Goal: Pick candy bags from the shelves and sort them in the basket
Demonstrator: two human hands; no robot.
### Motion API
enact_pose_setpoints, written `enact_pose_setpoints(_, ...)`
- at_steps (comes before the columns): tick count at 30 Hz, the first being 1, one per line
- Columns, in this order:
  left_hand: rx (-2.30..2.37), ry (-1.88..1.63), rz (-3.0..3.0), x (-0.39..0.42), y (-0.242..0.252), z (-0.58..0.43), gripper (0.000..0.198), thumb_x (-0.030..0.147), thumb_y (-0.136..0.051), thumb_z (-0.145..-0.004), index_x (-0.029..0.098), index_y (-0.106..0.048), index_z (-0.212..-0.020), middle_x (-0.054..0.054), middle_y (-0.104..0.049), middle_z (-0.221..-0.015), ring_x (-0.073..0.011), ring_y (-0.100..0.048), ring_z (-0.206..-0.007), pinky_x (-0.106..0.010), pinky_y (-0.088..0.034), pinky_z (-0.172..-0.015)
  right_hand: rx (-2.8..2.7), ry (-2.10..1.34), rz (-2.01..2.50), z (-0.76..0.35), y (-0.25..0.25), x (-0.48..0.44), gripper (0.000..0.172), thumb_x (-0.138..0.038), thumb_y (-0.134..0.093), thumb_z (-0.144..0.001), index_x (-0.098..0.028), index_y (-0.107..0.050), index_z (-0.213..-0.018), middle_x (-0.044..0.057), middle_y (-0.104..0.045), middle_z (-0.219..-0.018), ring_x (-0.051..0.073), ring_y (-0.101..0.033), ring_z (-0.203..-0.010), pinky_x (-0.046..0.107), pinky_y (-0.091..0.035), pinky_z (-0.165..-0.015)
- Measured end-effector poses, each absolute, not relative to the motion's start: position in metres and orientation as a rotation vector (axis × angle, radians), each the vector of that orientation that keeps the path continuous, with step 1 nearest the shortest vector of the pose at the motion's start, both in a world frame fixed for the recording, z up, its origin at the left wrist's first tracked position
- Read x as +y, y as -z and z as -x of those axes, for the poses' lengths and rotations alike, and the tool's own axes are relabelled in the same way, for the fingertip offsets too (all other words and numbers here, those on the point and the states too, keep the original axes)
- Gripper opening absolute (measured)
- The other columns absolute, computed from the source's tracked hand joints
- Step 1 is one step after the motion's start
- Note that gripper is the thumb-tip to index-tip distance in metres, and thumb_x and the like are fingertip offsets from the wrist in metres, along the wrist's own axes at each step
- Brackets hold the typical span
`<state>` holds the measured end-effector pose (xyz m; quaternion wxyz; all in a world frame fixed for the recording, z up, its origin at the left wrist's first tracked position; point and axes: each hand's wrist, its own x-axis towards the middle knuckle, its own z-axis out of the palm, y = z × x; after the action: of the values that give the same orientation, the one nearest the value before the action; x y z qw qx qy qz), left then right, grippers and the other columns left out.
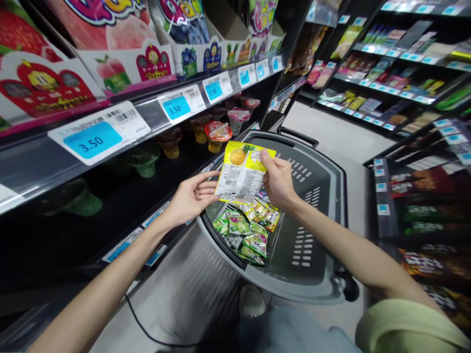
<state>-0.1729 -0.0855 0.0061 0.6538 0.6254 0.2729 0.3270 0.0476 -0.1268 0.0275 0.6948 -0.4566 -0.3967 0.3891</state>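
A yellow-and-white snack packet [241,176] with a pineapple picture and small print is held up over the basket. My right hand [278,179] grips its right edge, thumb on the near face and the other fingers mostly hidden behind. My left hand [196,193] is at the packet's left edge with fingers stretched out and slightly apart; whether the fingertips touch it I cannot tell. Below, several small green packets [239,223] and yellow packets [270,219] lie in the left part of a grey shopping basket [272,283].
On the left, a shelf holds large fruit-printed bags [184,22] in display boxes above price labels [99,132]. Small jelly cups [218,135] stand on the lower shelf. More stocked shelves [390,51] rise ahead and at right. A black cable [147,333] crosses the floor.
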Motion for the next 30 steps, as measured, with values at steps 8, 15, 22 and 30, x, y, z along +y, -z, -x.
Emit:
enact_pose_setpoints(8,0.602,-0.741,-1.443,-0.0854,-0.006,0.1736,0.071,0.018,-0.082,-0.07,0.014,-0.054,-0.136,-0.014,-0.072,-0.115,-0.0212,-0.073,-0.099,-0.031,-0.059,-0.09,-0.896,-0.882,1.031,-0.0473,-0.0291,-0.1273,0.043,-0.063,-0.077,-0.072,-0.023,-0.064,-0.063,0.003,-0.068,-0.068,0.02,-0.068,-0.075,0.034,-0.057,-0.062)
enact_pose_setpoints(15,0.593,-0.752,-1.451,-0.0846,-0.0048,0.1735,0.073,0.016,-0.082,-0.07,0.015,-0.053,-0.137,-0.012,-0.073,-0.112,-0.0199,-0.073,-0.097,-0.03,-0.059,-0.088,-0.915,-0.828,1.09,-0.0499,-0.027,-0.1258,0.049,-0.068,-0.074,-0.071,-0.021,-0.062,-0.061,0.0,-0.063,-0.061,0.012,-0.056,-0.053,0.026,-0.044,-0.047)
enact_pose_setpoints(22,0.591,-0.754,-1.449,-0.0853,-0.0053,0.1731,0.073,0.014,-0.081,-0.069,0.016,-0.053,-0.137,-0.011,-0.073,-0.111,-0.0174,-0.073,-0.094,-0.027,-0.059,-0.086,-0.948,-0.831,1.132,-0.0509,-0.0264,-0.1259,0.049,-0.07,-0.07,-0.073,-0.022,-0.063,-0.065,0.002,-0.066,-0.068,0.014,-0.059,-0.059,0.027,-0.044,-0.049)
enact_pose_setpoints(30,0.584,-0.757,-1.465,-0.0849,-0.0045,0.1745,0.074,0.014,-0.08,-0.07,0.017,-0.052,-0.138,-0.011,-0.073,-0.111,-0.0167,-0.072,-0.094,-0.027,-0.059,-0.086,-0.947,-0.833,1.133,-0.0512,-0.0269,-0.1256,0.049,-0.068,-0.07,-0.075,-0.021,-0.061,-0.062,0.001,-0.064,-0.064,0.012,-0.055,-0.055,0.026,-0.042,-0.049)
